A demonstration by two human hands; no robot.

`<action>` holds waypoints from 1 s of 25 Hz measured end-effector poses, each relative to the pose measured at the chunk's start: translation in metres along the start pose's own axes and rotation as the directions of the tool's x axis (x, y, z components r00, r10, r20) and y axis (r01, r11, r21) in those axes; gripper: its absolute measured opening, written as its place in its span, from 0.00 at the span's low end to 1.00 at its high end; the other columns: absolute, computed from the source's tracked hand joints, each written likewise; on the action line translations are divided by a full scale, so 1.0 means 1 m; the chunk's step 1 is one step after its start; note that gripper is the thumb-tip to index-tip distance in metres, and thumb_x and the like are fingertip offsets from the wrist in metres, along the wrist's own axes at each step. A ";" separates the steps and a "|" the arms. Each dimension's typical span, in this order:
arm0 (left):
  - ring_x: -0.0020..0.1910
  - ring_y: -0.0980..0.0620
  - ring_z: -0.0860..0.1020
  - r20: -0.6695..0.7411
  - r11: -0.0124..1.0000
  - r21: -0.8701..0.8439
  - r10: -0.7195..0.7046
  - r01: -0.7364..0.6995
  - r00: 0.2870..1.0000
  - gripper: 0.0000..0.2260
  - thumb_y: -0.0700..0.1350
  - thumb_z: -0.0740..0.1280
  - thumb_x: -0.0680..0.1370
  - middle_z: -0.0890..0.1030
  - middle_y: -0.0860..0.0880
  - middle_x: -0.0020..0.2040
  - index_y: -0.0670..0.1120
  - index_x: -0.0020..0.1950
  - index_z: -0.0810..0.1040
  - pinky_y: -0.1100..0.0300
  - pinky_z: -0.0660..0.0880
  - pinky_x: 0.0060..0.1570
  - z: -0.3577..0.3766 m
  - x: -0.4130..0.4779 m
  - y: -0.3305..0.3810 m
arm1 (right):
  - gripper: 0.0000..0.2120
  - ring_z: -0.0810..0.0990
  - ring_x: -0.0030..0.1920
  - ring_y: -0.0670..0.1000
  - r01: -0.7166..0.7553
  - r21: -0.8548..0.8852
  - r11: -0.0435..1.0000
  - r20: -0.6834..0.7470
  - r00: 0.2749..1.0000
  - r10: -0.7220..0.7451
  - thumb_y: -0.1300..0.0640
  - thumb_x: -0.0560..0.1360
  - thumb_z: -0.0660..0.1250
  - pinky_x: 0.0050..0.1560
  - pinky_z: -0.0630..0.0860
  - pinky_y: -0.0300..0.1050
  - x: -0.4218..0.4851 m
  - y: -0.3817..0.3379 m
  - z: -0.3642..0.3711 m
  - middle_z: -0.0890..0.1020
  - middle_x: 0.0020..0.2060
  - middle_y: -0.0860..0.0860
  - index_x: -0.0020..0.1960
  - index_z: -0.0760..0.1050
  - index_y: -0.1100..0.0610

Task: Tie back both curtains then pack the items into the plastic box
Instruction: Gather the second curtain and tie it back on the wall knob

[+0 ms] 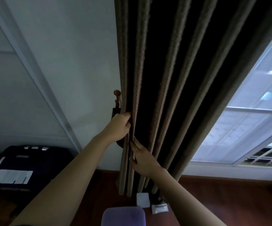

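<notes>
A dark brown curtain hangs in folds from the top of the view down to the floor. My left hand grips its left edge just below a wooden holdback knob on the wall. A dark tie-back band hangs from that knob behind my left hand and shows again below it. My right hand pinches a fold of the curtain a little lower, fingers pointing up along the fabric. On the floor by the curtain's foot lie a small white box and a small clear packet.
A window with a sheer white covering lies to the right of the curtain. A dark case with white labels sits low on the left against the wall. A purple object is at the bottom centre on the reddish wood floor.
</notes>
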State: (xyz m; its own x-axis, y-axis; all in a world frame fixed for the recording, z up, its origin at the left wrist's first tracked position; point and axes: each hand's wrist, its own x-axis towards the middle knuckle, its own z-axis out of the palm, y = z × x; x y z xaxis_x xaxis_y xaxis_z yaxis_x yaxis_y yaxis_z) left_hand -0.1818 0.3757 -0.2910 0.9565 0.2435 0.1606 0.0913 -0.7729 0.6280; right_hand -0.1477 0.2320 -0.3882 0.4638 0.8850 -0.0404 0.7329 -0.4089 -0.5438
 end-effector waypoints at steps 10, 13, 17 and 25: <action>0.29 0.59 0.74 -0.314 0.972 -0.194 0.064 -0.130 0.947 0.20 0.31 0.64 0.75 0.71 0.50 0.34 0.55 0.48 0.59 0.69 0.70 0.27 0.018 -0.024 -0.003 | 0.35 0.55 0.75 0.57 0.012 0.043 0.999 -0.022 1.000 -0.011 0.58 0.74 0.60 0.72 0.62 0.51 -0.001 -0.005 0.022 0.44 0.77 0.50 0.77 0.48 0.55; 0.38 0.48 0.81 -0.306 0.905 -0.410 -0.023 -0.110 0.952 0.24 0.31 0.65 0.74 0.75 0.45 0.45 0.57 0.50 0.57 0.57 0.80 0.35 0.017 -0.024 0.004 | 0.35 0.54 0.75 0.56 0.007 0.051 0.999 -0.041 0.999 -0.005 0.58 0.75 0.60 0.72 0.62 0.48 -0.004 -0.005 0.022 0.43 0.77 0.51 0.77 0.46 0.55; 0.57 0.56 0.77 0.012 0.945 -0.325 -0.016 0.019 1.000 0.23 0.44 0.68 0.75 0.75 0.55 0.59 0.50 0.68 0.65 0.66 0.74 0.54 -0.004 -0.011 0.017 | 0.33 0.55 0.74 0.56 0.009 0.018 1.000 -0.006 1.000 -0.009 0.58 0.78 0.58 0.71 0.59 0.46 -0.007 -0.011 0.022 0.43 0.77 0.53 0.77 0.43 0.58; 0.54 0.49 0.75 0.179 0.976 -0.137 -0.146 0.171 0.973 0.14 0.42 0.54 0.81 0.75 0.45 0.59 0.41 0.63 0.71 0.61 0.70 0.54 -0.021 0.002 0.015 | 0.17 0.64 0.70 0.52 0.082 0.073 0.994 -0.818 0.575 0.012 0.64 0.70 0.69 0.69 0.65 0.47 -0.009 -0.014 -0.037 0.66 0.69 0.58 0.57 0.69 0.58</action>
State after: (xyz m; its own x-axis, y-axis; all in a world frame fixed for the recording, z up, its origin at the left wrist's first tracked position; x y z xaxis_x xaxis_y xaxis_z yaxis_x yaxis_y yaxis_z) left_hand -0.1846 0.3770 -0.2650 0.9670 0.2446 -0.0713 0.2148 -0.6319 0.7447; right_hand -0.1439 0.2219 -0.3491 0.6828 0.3221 0.6558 0.7305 -0.3175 -0.6046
